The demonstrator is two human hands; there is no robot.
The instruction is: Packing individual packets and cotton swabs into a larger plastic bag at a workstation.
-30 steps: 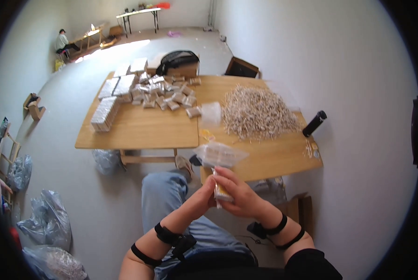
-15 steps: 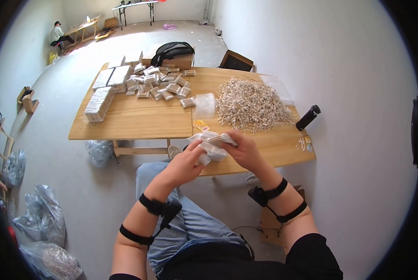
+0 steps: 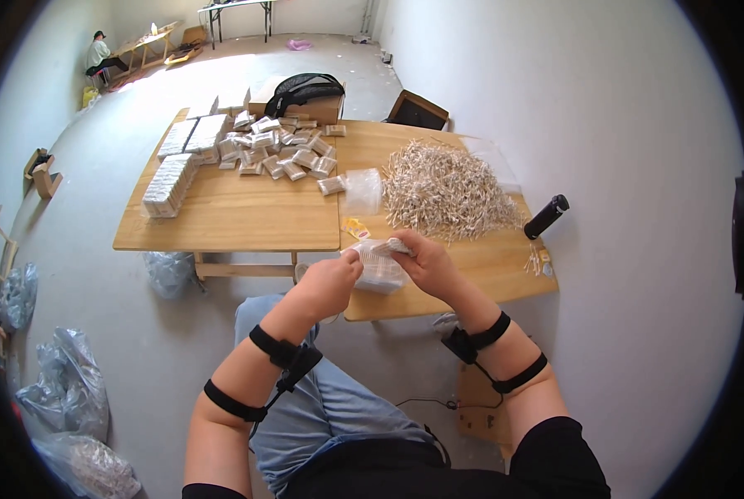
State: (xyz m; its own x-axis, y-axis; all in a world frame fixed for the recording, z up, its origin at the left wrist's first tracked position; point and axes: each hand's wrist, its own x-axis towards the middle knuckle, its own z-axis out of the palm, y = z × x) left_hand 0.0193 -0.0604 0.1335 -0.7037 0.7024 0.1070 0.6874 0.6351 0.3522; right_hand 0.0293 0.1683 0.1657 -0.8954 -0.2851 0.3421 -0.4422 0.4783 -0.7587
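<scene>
Both hands have moved forward from above the lap to the near table (image 3: 438, 291) edge. The left hand (image 3: 329, 285) and right hand (image 3: 426, 264) now pinch the clear bag (image 3: 378, 264) low over the tabletop, no longer raised.

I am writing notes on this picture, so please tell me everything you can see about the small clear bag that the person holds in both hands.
The small clear bag looks like thin, see-through plastic, crinkled, with pale stick-like pieces packed inside; what they are is too small to tell. It is held just over the near edge of the wooden table, in front of the big heap of pale sticks. The left hand pinches its left upper end, and the right hand grips its right top. Whether it is sealed cannot be seen.
</scene>
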